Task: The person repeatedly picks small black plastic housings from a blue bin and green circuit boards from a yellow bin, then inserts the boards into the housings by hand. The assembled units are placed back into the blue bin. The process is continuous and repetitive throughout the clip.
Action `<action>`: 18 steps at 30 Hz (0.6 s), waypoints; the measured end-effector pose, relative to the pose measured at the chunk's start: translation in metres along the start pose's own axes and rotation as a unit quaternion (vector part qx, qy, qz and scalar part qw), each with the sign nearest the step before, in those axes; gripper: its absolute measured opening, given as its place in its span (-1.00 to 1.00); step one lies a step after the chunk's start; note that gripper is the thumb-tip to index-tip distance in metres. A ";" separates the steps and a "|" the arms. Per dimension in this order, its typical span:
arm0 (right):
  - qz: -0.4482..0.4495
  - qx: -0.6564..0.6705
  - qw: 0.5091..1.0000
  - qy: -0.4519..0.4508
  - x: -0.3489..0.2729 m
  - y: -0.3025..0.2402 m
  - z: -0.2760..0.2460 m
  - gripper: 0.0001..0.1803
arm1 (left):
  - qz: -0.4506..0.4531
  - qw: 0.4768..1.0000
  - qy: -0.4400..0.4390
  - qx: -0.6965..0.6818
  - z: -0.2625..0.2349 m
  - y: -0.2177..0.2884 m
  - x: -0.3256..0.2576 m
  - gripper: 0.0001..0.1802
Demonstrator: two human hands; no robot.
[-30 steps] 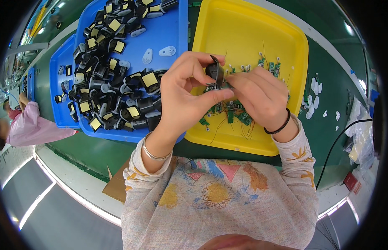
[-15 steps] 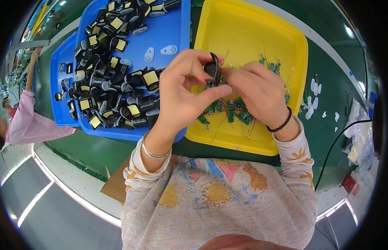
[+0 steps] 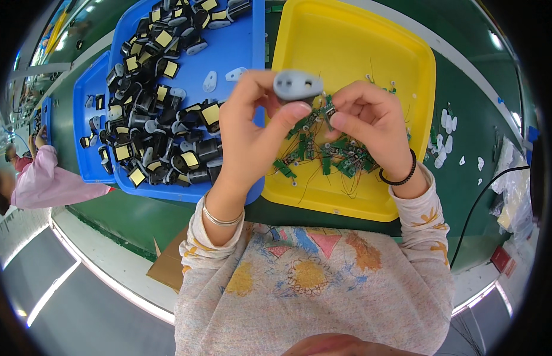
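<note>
My left hand (image 3: 246, 130) grips a plastic housing (image 3: 297, 86) between thumb and fingers. Its grey, rounded end face with small holes is turned up, slightly blurred; the rest is mostly hidden. Close to its right, my right hand (image 3: 378, 121) pinches a small green circuit board (image 3: 330, 111) between thumb and fingertips. Whether board and housing touch, I cannot tell. Both hands are above the yellow tray (image 3: 323, 41), where several green circuit boards (image 3: 352, 160) with thin wires lie in a loose heap.
On the left, a blue tray (image 3: 225, 56) holds many black housings (image 3: 145, 113) with pale yellow pads, plus loose grey caps (image 3: 210, 81). A smaller blue tray (image 3: 80, 127) adjoins it. White pieces (image 3: 448, 144) and a plastic bag (image 3: 512, 199) lie right. A co-worker's pink sleeve (image 3: 48, 178) shows far left.
The housing has turned in my left hand, so its grey face now shows instead of its black side. My right hand has drawn slightly away from it, showing the circuit board in its fingers.
</note>
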State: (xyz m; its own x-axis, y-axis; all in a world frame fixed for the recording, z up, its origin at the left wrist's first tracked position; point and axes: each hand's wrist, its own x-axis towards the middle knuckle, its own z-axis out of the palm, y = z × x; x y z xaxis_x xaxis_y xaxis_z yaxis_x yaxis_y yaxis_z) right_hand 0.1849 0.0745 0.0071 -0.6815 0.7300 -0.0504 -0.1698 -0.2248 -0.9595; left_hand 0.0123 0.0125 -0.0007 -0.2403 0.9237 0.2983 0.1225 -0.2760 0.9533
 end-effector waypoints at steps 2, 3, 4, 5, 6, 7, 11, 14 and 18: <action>0.016 0.033 0.999 0.008 0.000 -0.001 0.000 -0.86 | -0.106 0.988 -0.017 -0.110 0.001 0.003 -0.002 -0.60; 0.024 0.044 0.999 0.017 0.000 -0.002 0.000 -0.86 | -0.149 0.980 -0.041 -0.125 -0.002 0.010 0.000 -0.59; 0.031 0.056 0.998 0.026 0.000 -0.002 0.001 -0.86 | -0.192 0.969 -0.064 -0.140 -0.004 0.014 0.001 -0.58; 0.038 0.077 0.996 0.033 0.000 -0.002 0.002 -0.86 | -0.198 0.962 -0.073 -0.173 -0.002 0.014 0.001 -0.60; 0.046 0.096 0.993 0.040 0.000 -0.002 0.003 -0.86 | -0.203 0.954 -0.081 -0.206 0.001 0.014 0.001 -0.61; 0.053 0.116 0.991 0.047 0.000 -0.001 0.004 -0.86 | -0.208 0.944 -0.089 -0.240 0.004 0.013 0.000 -0.63; 0.066 0.125 0.989 0.045 0.000 -0.001 0.005 -0.87 | -0.177 0.955 -0.079 -0.226 0.010 0.007 -0.003 -0.63; 0.070 0.132 0.988 0.037 0.000 -0.001 0.004 -0.86 | -0.175 0.960 -0.061 -0.210 0.012 0.007 -0.003 -0.63; 0.069 0.136 0.988 0.018 0.001 0.001 0.006 -0.83 | -0.166 0.968 -0.043 -0.184 0.013 0.003 -0.005 -0.63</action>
State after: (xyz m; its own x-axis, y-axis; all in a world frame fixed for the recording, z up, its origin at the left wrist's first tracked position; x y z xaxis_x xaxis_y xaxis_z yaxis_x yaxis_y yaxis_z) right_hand 0.1797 0.0707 0.0083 -0.6862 0.7021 -0.1901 -0.2658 -0.4853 -0.8330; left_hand 0.0270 0.0102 0.0004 -0.1238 0.9922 -0.0165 -0.3033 -0.0220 0.9526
